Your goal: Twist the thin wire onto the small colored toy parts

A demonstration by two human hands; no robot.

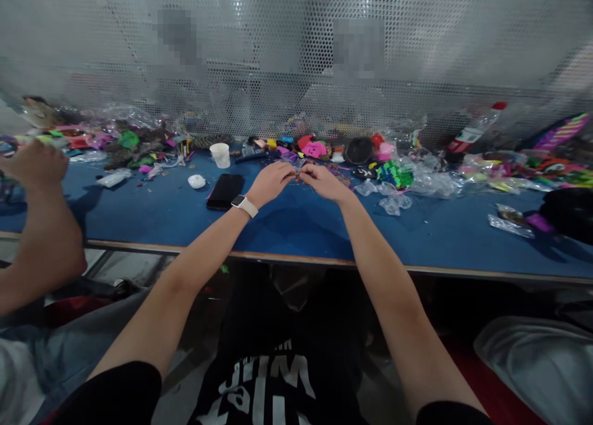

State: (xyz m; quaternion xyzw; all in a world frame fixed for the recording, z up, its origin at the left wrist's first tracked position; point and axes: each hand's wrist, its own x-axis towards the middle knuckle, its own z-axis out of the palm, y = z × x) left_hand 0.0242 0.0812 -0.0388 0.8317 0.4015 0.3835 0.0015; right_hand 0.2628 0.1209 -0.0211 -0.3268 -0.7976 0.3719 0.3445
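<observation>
Bare blue table (296, 227) before hands; clutter (324, 150), seemingly toys, behind.

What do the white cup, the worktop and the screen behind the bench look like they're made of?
White cup: probably thin plastic, since it looks slightly translucent and matte. Worktop: a blue matte surface, maybe felt or a mat, over a pale board edge that looks like wood. Screen: perforated sheet metal, with regular round holes and a grey sheen.
</observation>
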